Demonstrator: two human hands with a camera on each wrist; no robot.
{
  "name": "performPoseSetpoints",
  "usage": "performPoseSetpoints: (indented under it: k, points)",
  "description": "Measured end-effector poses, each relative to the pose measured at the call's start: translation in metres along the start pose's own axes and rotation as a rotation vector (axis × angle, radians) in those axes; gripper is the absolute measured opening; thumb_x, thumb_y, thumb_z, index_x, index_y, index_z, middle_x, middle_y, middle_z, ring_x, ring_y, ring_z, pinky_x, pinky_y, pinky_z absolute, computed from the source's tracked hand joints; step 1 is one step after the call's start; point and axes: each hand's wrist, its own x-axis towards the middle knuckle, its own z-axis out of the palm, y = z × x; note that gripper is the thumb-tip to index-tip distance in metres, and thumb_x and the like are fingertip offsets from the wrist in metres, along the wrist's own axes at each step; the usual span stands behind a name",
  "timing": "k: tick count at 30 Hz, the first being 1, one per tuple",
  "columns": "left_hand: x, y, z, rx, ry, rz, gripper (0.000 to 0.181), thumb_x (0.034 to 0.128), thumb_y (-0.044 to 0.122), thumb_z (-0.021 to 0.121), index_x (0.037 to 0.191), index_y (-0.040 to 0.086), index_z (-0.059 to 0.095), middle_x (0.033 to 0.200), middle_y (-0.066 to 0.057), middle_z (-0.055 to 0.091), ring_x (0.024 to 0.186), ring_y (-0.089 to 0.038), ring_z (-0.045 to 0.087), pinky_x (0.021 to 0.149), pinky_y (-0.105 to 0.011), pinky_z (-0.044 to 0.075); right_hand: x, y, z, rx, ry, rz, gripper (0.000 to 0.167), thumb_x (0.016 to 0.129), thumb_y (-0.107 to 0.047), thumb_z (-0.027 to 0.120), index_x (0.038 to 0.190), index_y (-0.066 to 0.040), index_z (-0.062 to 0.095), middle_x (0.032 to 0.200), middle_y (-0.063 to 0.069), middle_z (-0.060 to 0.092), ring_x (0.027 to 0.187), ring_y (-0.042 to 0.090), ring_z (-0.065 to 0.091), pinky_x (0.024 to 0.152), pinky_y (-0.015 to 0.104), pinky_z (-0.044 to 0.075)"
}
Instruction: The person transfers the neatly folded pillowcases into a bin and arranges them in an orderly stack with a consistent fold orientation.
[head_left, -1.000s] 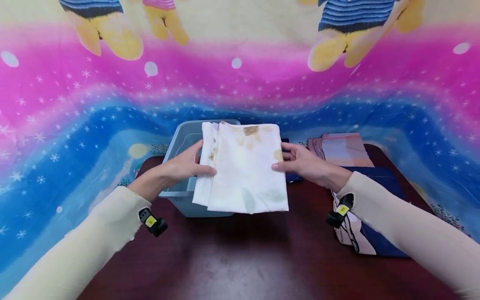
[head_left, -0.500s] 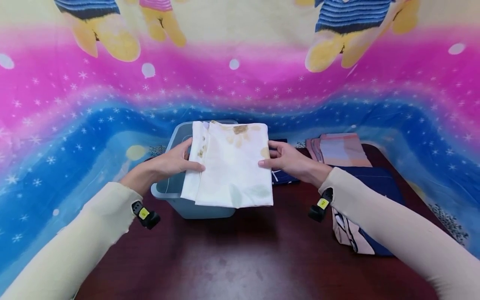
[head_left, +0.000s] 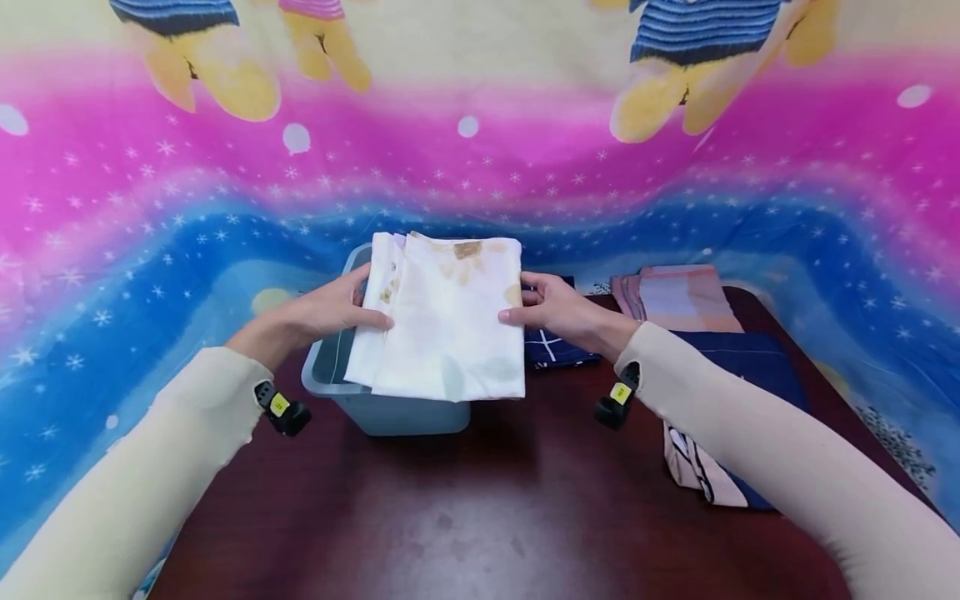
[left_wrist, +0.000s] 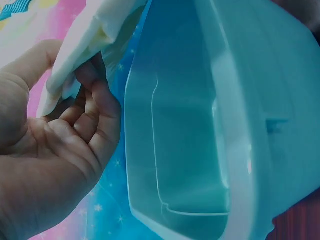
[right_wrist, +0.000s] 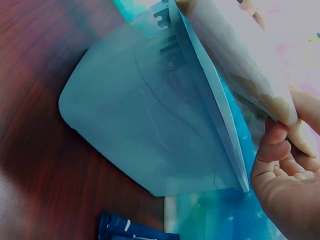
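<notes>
A folded white cloth with a brown flower and pale green leaves is held up over the grey-blue plastic bin. My left hand pinches its left edge, thumb in front and fingers behind. On the opposite edge, my right hand grips it the same way. In the left wrist view the cloth's folded layers sit between thumb and fingers, beside the bin's open mouth. The right wrist view has the cloth above the bin's rim, apart from it. In the head view the cloth hides much of the bin's opening.
Right of the bin lies a folded navy cloth with white lines. Farther right are a pink and grey plaid cloth and a larger navy and pink cloth. All rest on the dark red-brown table, before a patterned curtain.
Both hands have carried the white cloth to the left and slightly up, farther over the bin. More of the navy cloth with white lines now shows behind the right hand.
</notes>
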Motion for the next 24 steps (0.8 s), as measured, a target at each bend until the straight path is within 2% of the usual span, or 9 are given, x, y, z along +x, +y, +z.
performPoseSetpoints:
  k: [6, 10, 15, 19, 24]
  points:
    - [0.000, -0.003, -0.008, 0.019, 0.002, -0.010, 0.095, 0.0965, 0.020, 0.069, 0.163, 0.026, 0.001, 0.134, -0.021, 0.058, 0.099, -0.021, 0.074, 0.085, -0.039, 0.061, 0.007, -0.005, 0.005, -0.013, 0.004, 0.008, 0.078, 0.099, -0.012, 0.065, 0.162, -0.014, 0.019, 0.150, 0.015, 0.053, 0.134, 0.032, 0.057, 0.112, 0.050, 0.046]
    - [-0.001, -0.004, -0.014, 0.052, 0.003, 0.004, 0.094, 0.0969, 0.020, 0.068, 0.163, 0.024, 0.000, 0.135, -0.022, 0.058, 0.100, -0.020, 0.073, 0.085, -0.038, 0.061, 0.013, -0.010, 0.011, -0.007, 0.007, 0.008, 0.077, 0.098, -0.010, 0.065, 0.161, -0.013, 0.021, 0.149, 0.016, 0.054, 0.134, 0.032, 0.057, 0.111, 0.048, 0.047]
    - [-0.003, -0.005, -0.023, 0.065, -0.012, 0.014, 0.097, 0.0972, 0.019, 0.067, 0.163, 0.027, -0.003, 0.135, -0.021, 0.058, 0.100, -0.021, 0.073, 0.085, -0.039, 0.061, 0.022, -0.014, 0.018, -0.013, 0.006, 0.014, 0.076, 0.098, -0.010, 0.066, 0.160, -0.013, 0.022, 0.148, 0.016, 0.054, 0.132, 0.031, 0.059, 0.110, 0.048, 0.048]
    - [-0.004, -0.005, -0.031, 0.049, -0.011, -0.003, 0.094, 0.0973, 0.019, 0.067, 0.162, 0.027, 0.000, 0.135, -0.018, 0.058, 0.101, -0.021, 0.073, 0.086, -0.041, 0.061, 0.029, -0.017, 0.024, -0.029, 0.026, 0.027, 0.077, 0.098, -0.013, 0.067, 0.161, -0.015, 0.023, 0.147, 0.014, 0.056, 0.128, 0.029, 0.061, 0.110, 0.048, 0.047]
    - [-0.004, -0.002, -0.040, 0.104, 0.017, -0.036, 0.094, 0.0968, 0.022, 0.068, 0.162, 0.024, 0.002, 0.131, -0.017, 0.061, 0.098, -0.020, 0.073, 0.086, -0.040, 0.060, 0.037, -0.020, 0.029, -0.015, 0.033, 0.021, 0.075, 0.098, -0.013, 0.067, 0.160, -0.016, 0.025, 0.146, 0.014, 0.058, 0.126, 0.029, 0.063, 0.108, 0.048, 0.048]
